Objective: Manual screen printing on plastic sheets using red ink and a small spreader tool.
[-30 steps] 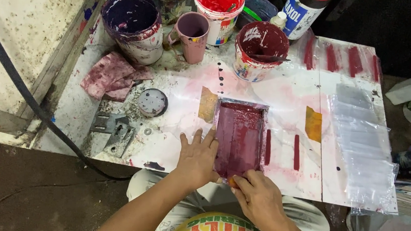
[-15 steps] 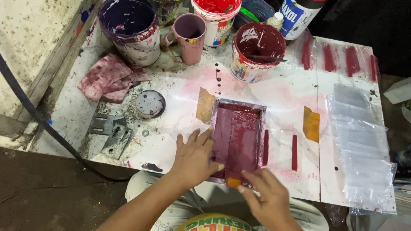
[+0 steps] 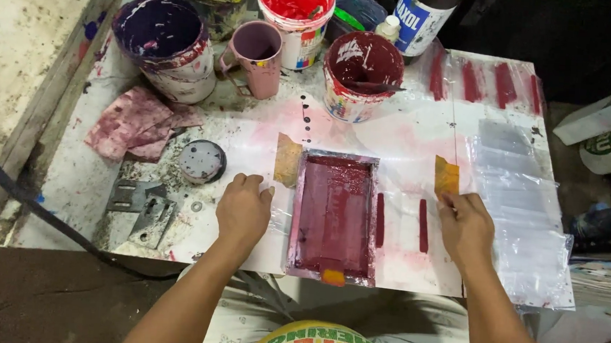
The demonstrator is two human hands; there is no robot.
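At the near edge of the paint-stained white table (image 3: 67,198), a small rectangular screen-printing frame (image 3: 334,216) lies flat between the two hands, its mesh soaked dark crimson and its rim smeared pinkish. A little orange-handled squeegee (image 3: 333,274) rests at its near end. The left hand (image 3: 243,210) lies palm down on the table just beside the frame's left side, fingers loosely curled and holding nothing. The right hand (image 3: 465,224) sits well right of the frame, its fingertips pinching the lower end of a yellow-brown tape strip (image 3: 446,176) stuck to the tabletop. A matching tape piece (image 3: 287,159) sits at the frame's upper left corner. Two short dark red printed bars (image 3: 401,223) lie between frame and right hand. Clear glossy plastic sheets (image 3: 525,208) cover the right side. Left lie metal brackets (image 3: 142,207), a round grey lid (image 3: 202,161) and crumpled stained rags (image 3: 137,124). Farthest stand a maroon ink tub (image 3: 362,72), a pink mug (image 3: 256,57), a purple-stained bucket (image 3: 164,43) and a red ink tub (image 3: 296,13).
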